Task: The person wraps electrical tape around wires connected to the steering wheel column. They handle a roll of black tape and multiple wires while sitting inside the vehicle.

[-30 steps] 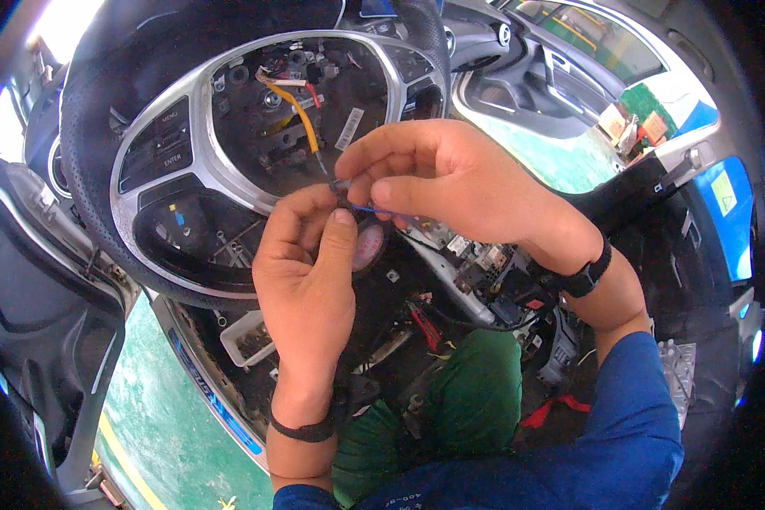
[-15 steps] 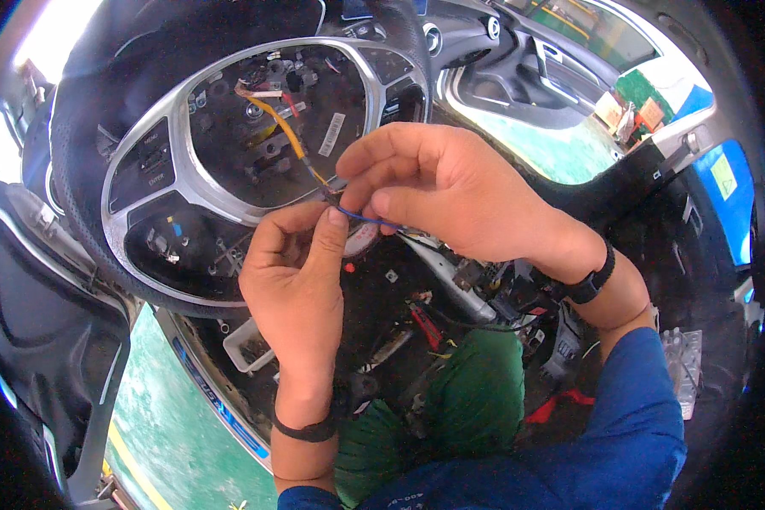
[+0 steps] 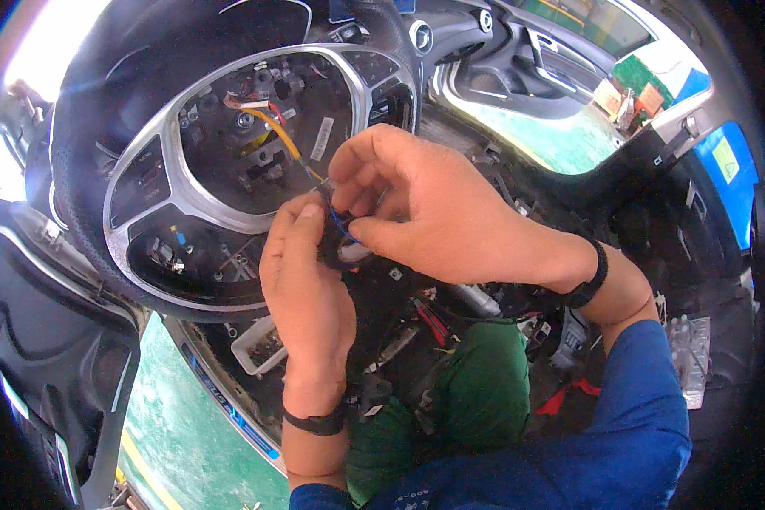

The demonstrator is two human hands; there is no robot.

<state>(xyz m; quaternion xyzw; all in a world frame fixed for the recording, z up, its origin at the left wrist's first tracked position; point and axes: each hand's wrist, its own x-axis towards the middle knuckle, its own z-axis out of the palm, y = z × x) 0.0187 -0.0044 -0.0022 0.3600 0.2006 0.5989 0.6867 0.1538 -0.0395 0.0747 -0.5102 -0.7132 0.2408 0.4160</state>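
Observation:
In front of me is a steering wheel (image 3: 176, 166) with its hub laid bare. From the hub a yellow-sleeved wire (image 3: 282, 133) runs down toward my fingers, with red and white wire ends at its top. A thin blue wire (image 3: 338, 223) shows between my two hands. My left hand (image 3: 304, 276) is closed, its thumb and forefinger pinched together at the lower end of the wiring. My right hand (image 3: 433, 212) is curled close beside it, thumb against the blue wire; its fingertips partly hide the strands.
Below the wheel stands a white container (image 3: 259, 347) of small parts. A red-handled tool (image 3: 431, 321) lies ahead of my knees, and a red strip (image 3: 567, 395) to their right. A clear plastic tray (image 3: 693, 361) is at my right elbow. An open door (image 3: 59, 331) borders the left.
My left hand has turned more upright, its fingers now straighter and pressed together. My right hand has shifted slightly left and lower. The view has moved a little.

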